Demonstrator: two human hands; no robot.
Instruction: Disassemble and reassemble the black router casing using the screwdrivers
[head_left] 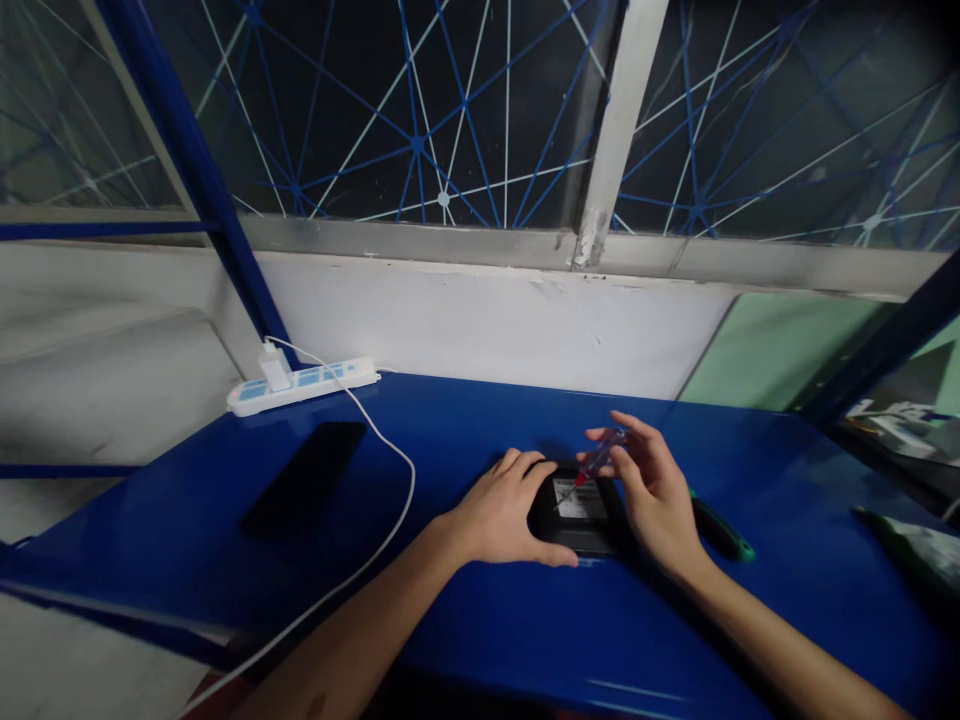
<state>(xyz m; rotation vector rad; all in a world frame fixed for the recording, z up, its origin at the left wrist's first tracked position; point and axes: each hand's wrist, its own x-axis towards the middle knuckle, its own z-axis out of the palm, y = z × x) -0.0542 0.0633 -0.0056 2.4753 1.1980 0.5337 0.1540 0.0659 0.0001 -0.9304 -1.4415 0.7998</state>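
Observation:
A small black device [592, 538] with a white printed label lies on the blue table. My left hand [504, 508] grips its left side, thumb along the near edge and fingers over the far edge. In my right hand [654, 488] is a screwdriver [600, 455] with a clear purplish handle and a red collar, held between thumb and fingers. Its thin shaft slants down to the left over the label; whether the tip touches the device I cannot tell. A green-and-black handled tool [724, 530] lies right of my right hand, partly hidden behind it.
On the left lie a dark phone-like slab [304, 478] and a white power strip [307, 385] with a plugged-in charger. Its white cable [411, 480] crosses the table towards me. A dark green item [904, 545] lies at the right edge. Blue frame posts stand on both sides.

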